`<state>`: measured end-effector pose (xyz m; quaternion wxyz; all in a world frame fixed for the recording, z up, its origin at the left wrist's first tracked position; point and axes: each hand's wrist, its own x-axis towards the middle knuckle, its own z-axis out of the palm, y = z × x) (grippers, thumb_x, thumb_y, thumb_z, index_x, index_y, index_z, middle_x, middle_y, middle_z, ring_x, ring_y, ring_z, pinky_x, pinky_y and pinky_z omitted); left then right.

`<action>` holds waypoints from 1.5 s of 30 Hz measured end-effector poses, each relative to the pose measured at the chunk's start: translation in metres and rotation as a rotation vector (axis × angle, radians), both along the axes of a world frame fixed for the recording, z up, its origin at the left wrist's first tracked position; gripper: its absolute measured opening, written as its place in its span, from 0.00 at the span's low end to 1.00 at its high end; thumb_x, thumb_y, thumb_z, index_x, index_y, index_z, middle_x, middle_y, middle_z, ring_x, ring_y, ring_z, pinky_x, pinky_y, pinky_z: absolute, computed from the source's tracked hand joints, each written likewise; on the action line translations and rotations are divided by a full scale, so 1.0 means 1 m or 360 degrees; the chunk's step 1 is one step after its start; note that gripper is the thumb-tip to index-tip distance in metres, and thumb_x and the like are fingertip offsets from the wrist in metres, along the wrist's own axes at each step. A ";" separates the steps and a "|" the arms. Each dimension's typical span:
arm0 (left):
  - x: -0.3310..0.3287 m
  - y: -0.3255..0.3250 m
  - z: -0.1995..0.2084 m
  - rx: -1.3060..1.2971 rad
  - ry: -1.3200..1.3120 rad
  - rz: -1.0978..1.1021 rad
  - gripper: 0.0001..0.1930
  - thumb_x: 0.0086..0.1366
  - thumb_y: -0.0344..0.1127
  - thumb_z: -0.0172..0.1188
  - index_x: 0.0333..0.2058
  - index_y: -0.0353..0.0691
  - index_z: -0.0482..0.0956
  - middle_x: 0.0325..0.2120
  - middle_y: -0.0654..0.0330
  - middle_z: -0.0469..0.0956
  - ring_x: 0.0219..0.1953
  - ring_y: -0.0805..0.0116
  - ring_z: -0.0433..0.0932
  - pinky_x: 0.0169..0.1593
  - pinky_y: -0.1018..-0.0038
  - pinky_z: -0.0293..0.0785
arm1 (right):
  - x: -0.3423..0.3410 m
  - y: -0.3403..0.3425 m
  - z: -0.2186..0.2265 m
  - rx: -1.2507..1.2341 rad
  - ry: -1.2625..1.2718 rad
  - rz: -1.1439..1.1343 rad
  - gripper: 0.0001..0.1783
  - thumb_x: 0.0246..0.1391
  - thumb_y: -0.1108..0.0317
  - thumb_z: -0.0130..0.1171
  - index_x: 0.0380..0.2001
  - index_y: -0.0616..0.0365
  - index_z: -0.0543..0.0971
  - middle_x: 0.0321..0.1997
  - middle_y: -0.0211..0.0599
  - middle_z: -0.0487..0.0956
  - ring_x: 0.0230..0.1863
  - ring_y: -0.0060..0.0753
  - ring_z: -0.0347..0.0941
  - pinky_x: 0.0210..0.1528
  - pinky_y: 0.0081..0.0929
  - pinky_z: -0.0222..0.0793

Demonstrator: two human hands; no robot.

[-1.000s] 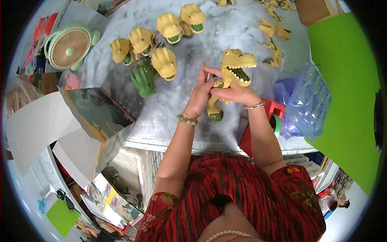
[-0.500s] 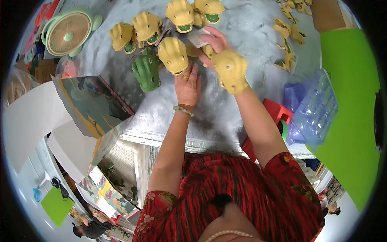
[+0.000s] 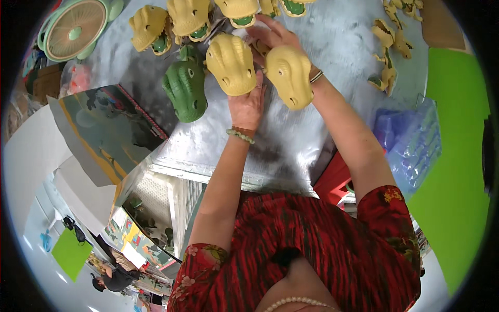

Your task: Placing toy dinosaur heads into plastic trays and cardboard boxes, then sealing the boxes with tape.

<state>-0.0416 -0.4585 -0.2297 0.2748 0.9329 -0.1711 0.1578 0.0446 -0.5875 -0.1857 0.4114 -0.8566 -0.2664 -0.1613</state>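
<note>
My left hand (image 3: 246,110) reaches under the snout of a yellow dinosaur head (image 3: 231,65), which it supports from below; most of its fingers are hidden by the head. My right hand (image 3: 275,35) curls round the back part of a second yellow dinosaur head (image 3: 289,78), whose snout hangs down beside my right wrist. The two heads are side by side, close together. Left of them a green dinosaur head (image 3: 185,91) lies on the table, apart from my hands. A pale tag or paper (image 3: 240,32) shows behind the left-hand head, partly covered.
Several more yellow dinosaur heads (image 3: 189,18) with green mouths line the far edge. Small yellow dinosaur parts (image 3: 387,60) lie far right. A clear plastic tray (image 3: 416,148) and a red object (image 3: 335,179) stand right, an open printed box (image 3: 112,130) left, a green fan (image 3: 75,34) far left.
My view has come nearer to the toys. The right-hand dinosaur head has moved left, closer to the one over my left hand, and a dark band on my right wrist now shows.
</note>
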 end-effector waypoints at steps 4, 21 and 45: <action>0.000 0.001 -0.002 0.0124 0.0034 0.0028 0.20 0.47 0.30 0.55 0.43 0.45 0.69 0.40 0.57 0.69 0.44 0.54 0.66 0.46 0.60 0.60 | 0.009 0.004 0.004 -0.0097 -0.0137 -0.0006 0.20 0.36 0.68 0.55 0.38 0.54 0.69 0.40 0.37 0.69 0.36 0.35 0.69 0.37 0.24 0.68; 0.001 -0.001 -0.005 0.0031 -0.0085 -0.0049 0.15 0.48 0.30 0.55 0.38 0.40 0.71 0.36 0.54 0.70 0.41 0.54 0.66 0.45 0.61 0.61 | -0.004 0.015 0.015 0.0336 0.0537 0.0025 0.35 0.35 0.68 0.61 0.49 0.56 0.58 0.45 0.39 0.68 0.42 0.36 0.67 0.45 0.25 0.63; 0.001 -0.092 0.085 -0.2040 0.1945 0.0052 0.19 0.52 0.30 0.54 0.43 0.36 0.64 0.30 0.64 0.71 0.33 0.73 0.71 0.36 0.76 0.68 | -0.027 -0.166 0.105 -0.0186 0.0930 -0.0651 0.17 0.38 0.67 0.55 0.35 0.63 0.70 0.27 0.39 0.74 0.31 0.29 0.70 0.32 0.26 0.65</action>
